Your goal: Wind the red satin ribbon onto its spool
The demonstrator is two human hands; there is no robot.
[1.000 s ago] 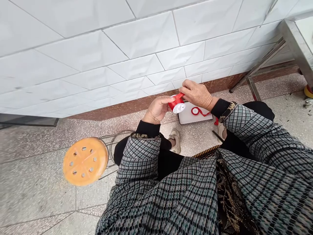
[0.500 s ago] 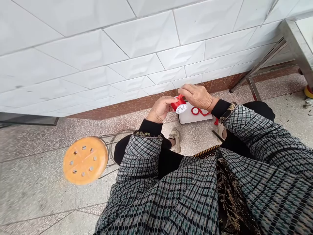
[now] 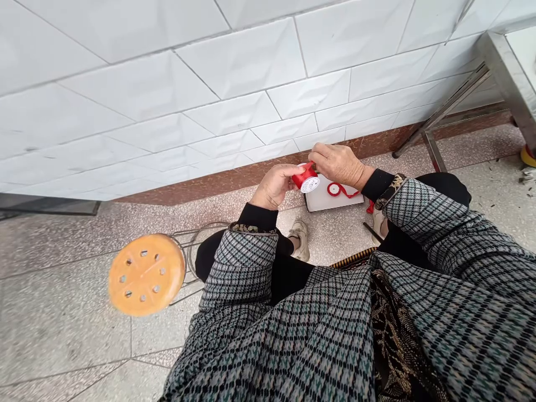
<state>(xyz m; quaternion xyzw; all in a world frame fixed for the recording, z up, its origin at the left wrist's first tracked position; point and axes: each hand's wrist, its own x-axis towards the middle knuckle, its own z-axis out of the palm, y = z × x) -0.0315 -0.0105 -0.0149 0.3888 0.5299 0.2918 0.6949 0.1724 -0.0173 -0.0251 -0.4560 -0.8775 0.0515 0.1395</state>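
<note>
My left hand (image 3: 275, 186) is closed around a spool of red ribbon (image 3: 305, 179), its thumb on top and the white labelled end turned up towards me. Fingertips of my right hand (image 3: 337, 163) pinch the red ribbon (image 3: 310, 166) at the spool's upper right side. Below both hands, a white box (image 3: 330, 202) rests on the floor. On it lies a smaller red ribbon roll (image 3: 334, 190) with a white centre, and a loose length of ribbon trails from it to the right, partly behind my right wrist.
An orange round stool (image 3: 146, 274) with holes in its seat stands at the left. White wall tiles (image 3: 247, 61) rise in front. A metal table frame (image 3: 435, 120) is at the right. My shoes (image 3: 300, 241) are beside the box.
My right hand has shifted slightly to the right, drawing the pinched ribbon a little away from the spool. My left hand stays almost still.
</note>
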